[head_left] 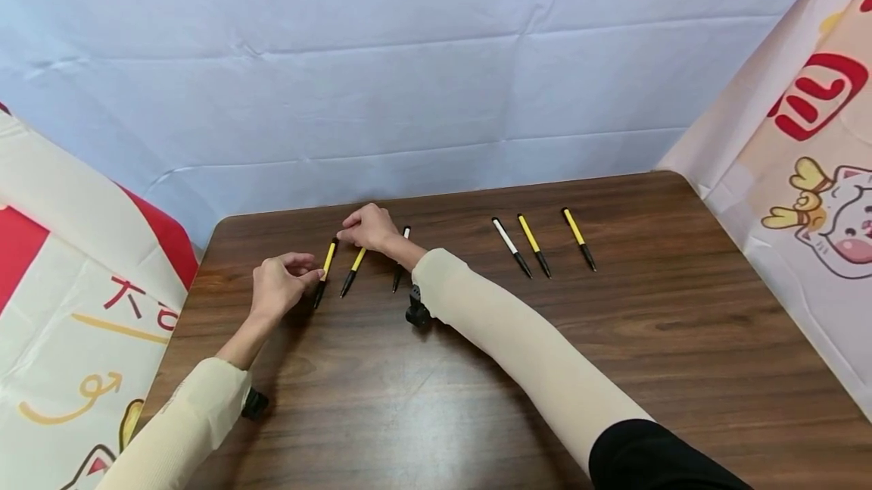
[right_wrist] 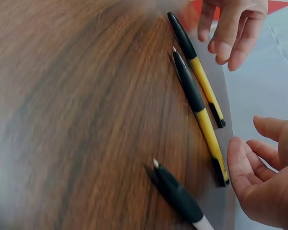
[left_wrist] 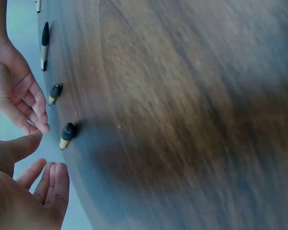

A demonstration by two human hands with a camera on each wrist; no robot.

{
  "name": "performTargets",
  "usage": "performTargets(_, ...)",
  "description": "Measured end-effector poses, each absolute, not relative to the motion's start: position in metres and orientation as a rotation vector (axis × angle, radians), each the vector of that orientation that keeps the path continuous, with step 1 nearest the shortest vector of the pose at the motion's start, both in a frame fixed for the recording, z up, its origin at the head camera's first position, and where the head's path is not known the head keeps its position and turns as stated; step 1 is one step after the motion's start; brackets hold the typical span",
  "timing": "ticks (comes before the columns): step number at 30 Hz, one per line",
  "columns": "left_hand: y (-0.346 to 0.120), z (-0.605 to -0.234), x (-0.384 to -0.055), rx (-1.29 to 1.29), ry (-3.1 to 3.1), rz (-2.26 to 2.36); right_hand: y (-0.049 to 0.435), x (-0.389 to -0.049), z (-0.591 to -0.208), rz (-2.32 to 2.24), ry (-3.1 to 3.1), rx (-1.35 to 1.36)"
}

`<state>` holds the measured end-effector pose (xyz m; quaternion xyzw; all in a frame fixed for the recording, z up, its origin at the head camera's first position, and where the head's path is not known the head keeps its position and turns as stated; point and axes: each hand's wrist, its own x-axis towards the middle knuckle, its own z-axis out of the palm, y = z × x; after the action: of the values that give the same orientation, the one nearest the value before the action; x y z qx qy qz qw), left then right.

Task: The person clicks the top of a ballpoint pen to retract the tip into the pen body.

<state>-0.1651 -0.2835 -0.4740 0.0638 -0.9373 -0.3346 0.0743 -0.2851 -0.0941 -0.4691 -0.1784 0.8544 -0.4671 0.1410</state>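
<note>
On the left of the table lies a yellow-and-black pen (head_left: pixel 329 257), with my left hand (head_left: pixel 279 283) just beside it, thumb toward the barrel. A second yellow-and-black pen (head_left: pixel 353 274) lies to its right, under my right hand (head_left: pixel 371 229), which covers its far end in the head view. Under the right wrist is a white-and-black pen (head_left: pixel 398 276), partly hidden. In the right wrist view both yellow pens (right_wrist: pixel 209 129) rest on the wood, and the loosely bent fingers (right_wrist: pixel 242 167) of the right hand grip nothing. The left hand's fingers (left_wrist: pixel 60 184) are also unoccupied.
Farther right on the brown table (head_left: pixel 654 338) lie a white pen (head_left: pixel 511 246) and two yellow pens, one beside it (head_left: pixel 534 244) and one apart (head_left: pixel 579 238). A pale cloth (head_left: pixel 409 96) hangs behind the back edge, with printed cloths at both sides.
</note>
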Motion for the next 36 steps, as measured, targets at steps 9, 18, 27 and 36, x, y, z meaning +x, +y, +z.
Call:
performTargets(9, -0.27, -0.464, -0.168, 0.054, -2.823, -0.999, -0.078, -0.292, -0.465, -1.331, 2.509, -0.559)
performTargets(18, -0.26, -0.462, -0.173, -0.02, -2.896, -0.946, -0.071, -0.295, -0.463, -1.263, 2.594, -0.564)
performTargets(27, -0.255, -0.463, -0.175, -0.039, -2.939, -0.961, -0.064, -0.299, -0.464, -1.182, 2.64, -0.533)
performTargets(36, -0.248, -0.467, -0.183, -0.052, -2.968, -1.009, -0.055, -0.3, -0.468, -1.124, 2.625, -0.54)
